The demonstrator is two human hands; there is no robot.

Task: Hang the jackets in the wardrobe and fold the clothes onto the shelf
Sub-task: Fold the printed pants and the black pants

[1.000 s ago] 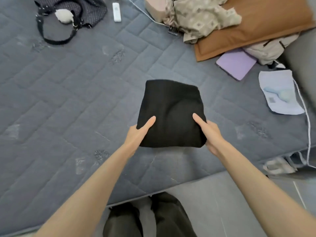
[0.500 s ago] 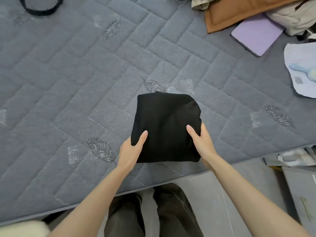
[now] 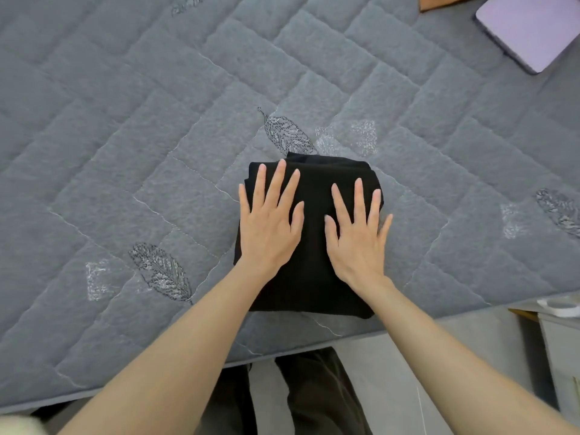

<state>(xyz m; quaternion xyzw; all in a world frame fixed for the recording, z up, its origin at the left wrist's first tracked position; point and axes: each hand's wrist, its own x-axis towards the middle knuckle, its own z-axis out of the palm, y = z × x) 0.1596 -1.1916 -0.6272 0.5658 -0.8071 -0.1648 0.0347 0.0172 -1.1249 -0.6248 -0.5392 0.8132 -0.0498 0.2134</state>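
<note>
While both palms lie flat on it, the folded black garment (image 3: pixel 309 287) sits on the bed (image 3: pixel 125 158), close to the near edge and just ahead of the person's dark trouser legs (image 3: pixel 317 394).

Left hand (image 3: pixel 270 227) and right hand (image 3: pixel 357 237): side by side, not touching each other, fingers straight and splayed. They grip nothing and only press down.

Step, as judged: flattening the finished fold before it goes to the shelf. To do it well:
- Press from the centre outward so the layers settle without creeping.
- Keep the weight even on both halves.
- Slide fingers under the near edge to lift the bundle whole.

Long axis runs near to far, away from the person. Stacked layer edges show at the far end, which points toward a stitched leaf (image 3: pixel 287 133).

Farther off, top right: a lilac flat case (image 3: pixel 530 29), well apart.
</note>
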